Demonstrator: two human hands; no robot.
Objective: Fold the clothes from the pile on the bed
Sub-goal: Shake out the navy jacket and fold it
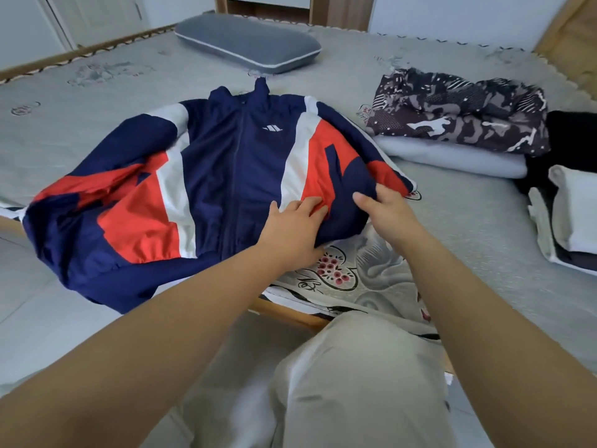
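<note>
A navy, red and white track jacket (226, 163) lies face up and zipped on the bed (484, 227), its left sleeve hanging over the bed's near left edge. My left hand (295, 227) rests flat, fingers straight, on the jacket's lower right front. Beside it, my right hand (386, 208) grips the jacket's right hem and sleeve end, thumb on top and fingers tucked under the cloth.
A grey pillow (248, 43) lies at the far middle of the bed. At the right sits a stack of clothes: a dark patterned garment (462, 111) on a pale grey one (452, 158), then black (571, 127) and white (575, 208) pieces. My knee (355, 383) is below.
</note>
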